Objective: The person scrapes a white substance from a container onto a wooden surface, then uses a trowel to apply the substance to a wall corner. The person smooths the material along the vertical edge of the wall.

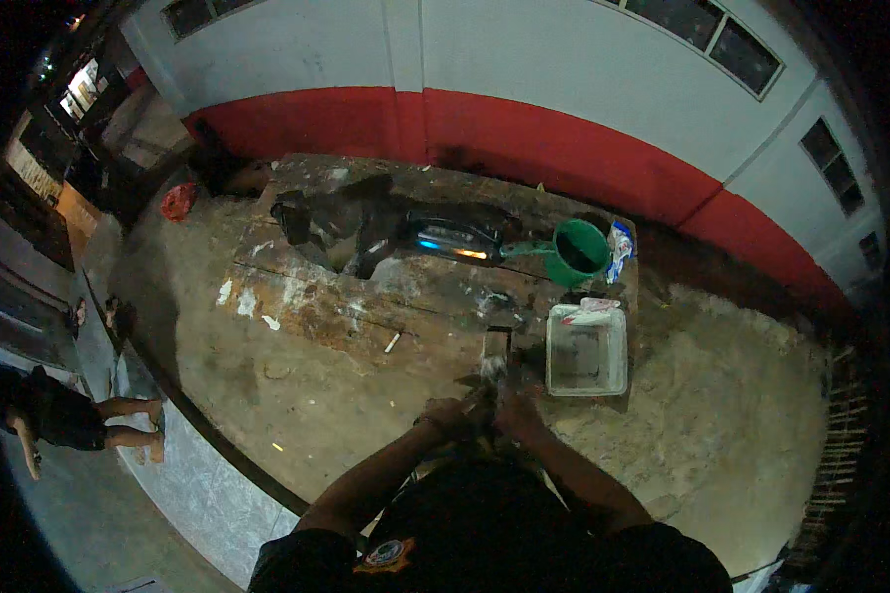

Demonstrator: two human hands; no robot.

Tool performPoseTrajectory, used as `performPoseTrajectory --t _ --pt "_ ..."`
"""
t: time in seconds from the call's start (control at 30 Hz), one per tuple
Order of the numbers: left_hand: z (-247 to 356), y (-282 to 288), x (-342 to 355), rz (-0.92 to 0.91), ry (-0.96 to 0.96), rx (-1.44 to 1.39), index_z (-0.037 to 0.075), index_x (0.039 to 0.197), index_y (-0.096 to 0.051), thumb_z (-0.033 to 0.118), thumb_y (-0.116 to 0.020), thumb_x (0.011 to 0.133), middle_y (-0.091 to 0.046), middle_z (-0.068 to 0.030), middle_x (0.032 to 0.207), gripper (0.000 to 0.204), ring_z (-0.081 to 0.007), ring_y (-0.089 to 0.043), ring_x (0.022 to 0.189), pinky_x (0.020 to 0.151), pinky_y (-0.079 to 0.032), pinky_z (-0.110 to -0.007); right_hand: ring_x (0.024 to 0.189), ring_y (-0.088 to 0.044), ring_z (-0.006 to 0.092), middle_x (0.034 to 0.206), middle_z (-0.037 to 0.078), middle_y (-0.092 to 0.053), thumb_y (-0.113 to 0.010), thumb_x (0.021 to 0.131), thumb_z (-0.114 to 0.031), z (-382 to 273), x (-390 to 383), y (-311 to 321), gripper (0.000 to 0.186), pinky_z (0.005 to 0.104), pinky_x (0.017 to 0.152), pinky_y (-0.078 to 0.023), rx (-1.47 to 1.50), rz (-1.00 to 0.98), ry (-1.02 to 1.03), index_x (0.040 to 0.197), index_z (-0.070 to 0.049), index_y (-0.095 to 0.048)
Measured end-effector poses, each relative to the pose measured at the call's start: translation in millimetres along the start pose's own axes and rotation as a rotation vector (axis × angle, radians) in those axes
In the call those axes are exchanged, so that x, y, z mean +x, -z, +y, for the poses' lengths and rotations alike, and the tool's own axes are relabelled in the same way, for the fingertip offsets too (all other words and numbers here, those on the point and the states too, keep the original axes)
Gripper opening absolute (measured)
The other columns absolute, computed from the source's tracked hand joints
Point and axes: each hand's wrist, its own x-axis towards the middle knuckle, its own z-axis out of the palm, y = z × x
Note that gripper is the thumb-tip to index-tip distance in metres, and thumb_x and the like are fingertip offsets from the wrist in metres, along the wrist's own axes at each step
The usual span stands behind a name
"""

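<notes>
- Although fine detail at the near side is lost to shadow, the left hand (451,414) and the right hand (513,415) meet just before a narrow rectangular block with a dark far end (498,342).
- Grip: the fingers look curled inward around something dark at the block's near end; whether either hand is closed on it cannot be told.
- Position: the block lies lengthwise away from the body, over the near part of a worn brown wooden surface (415,308); a whitish patch shows on it near the fingers.
- Progress: judged by the placement of both hands, work at the block appears under way. No finished result is visible, so the share done and the share left cannot be established.
- Right side: a translucent whitish rectangular plastic container (587,389) stands just beside the block, limiting sideways room. A red-and-white packet (591,314) sits at its far rim.
- Far side: a green round plastic dipper (566,267), handle pointing left, stands beside a blue-and-white packet (619,251); a glossy black item (455,237) lies left of them.
- Left side: the broadest stretch for moving, bearing pale stains and a small white stick (393,342).
- Edges: the container stands close to the surface's right border; the near border is partly hidden by the arms.
</notes>
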Motion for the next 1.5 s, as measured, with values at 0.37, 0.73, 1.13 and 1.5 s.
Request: performPoseTrajectory --t 0.37,0.73,1.13,1.5 --pt "12.6 52.8 -34.2 -0.097 -0.116 0.000 0.022 0.157 -0.032 0.039 -0.059 0.092 -0.061 -0.0137 0.139 0.071 -0.0383 -0.069 0.104 0.089 -0.053 -0.051 0.102 -0.064 0.0464 0.112 0.027 -0.066 -0.058 0.092 -0.010 -31.3 -7.3 39.6 0.058 0.0570 0.086 -0.051 0.246 0.074 -0.004 0.146 0.004 -0.040" --pt "15.6 60.0 -33.2 -0.210 -0.063 -0.004 0.032 0.157 -0.032 0.039 -0.054 0.097 -0.045 -0.0193 0.154 0.064 -0.0408 -0.057 0.128 0.103 -0.045 -0.056 0.117 -0.059 0.0445 0.130 0.033 -0.055 -0.070 0.089 -0.023 -55.8 -11.0 53.4 0.067 0.0571 0.095 -0.050 0.284 0.319 0.087 0.143 0.005 -0.042" --pt "-4.0 31.2 -8.8 -0.166 -0.127 0.112 0.025 0.157 -0.031 0.029 -0.051 0.098 -0.055 -0.0179 0.143 0.062 -0.0372 -0.069 0.107 0.083 -0.054 -0.053 0.110 -0.060 0.0484 0.121 0.032 -0.058 -0.070 0.083 -0.017 -39.5 -2.5 32.0 0.064 0.0548 0.091 -0.050 0.361 0.060 -0.014 0.138 0.004 -0.045" --pt "9.2 38.6 -27.1 -0.014 -0.064 0.008 0.009 0.110 -0.073 0.040 -0.066 0.085 -0.074 -0.0184 0.102 0.041 -0.0368 -0.072 0.094 0.079 -0.056 -0.050 0.123 -0.052 0.0495 0.130 0.035 -0.054 -0.057 0.089 -0.008 -53.2 -5.9 42.7 0.052 0.0567 0.100 -0.046 0.167 -0.027 -0.081 0.138 0.006 -0.049"
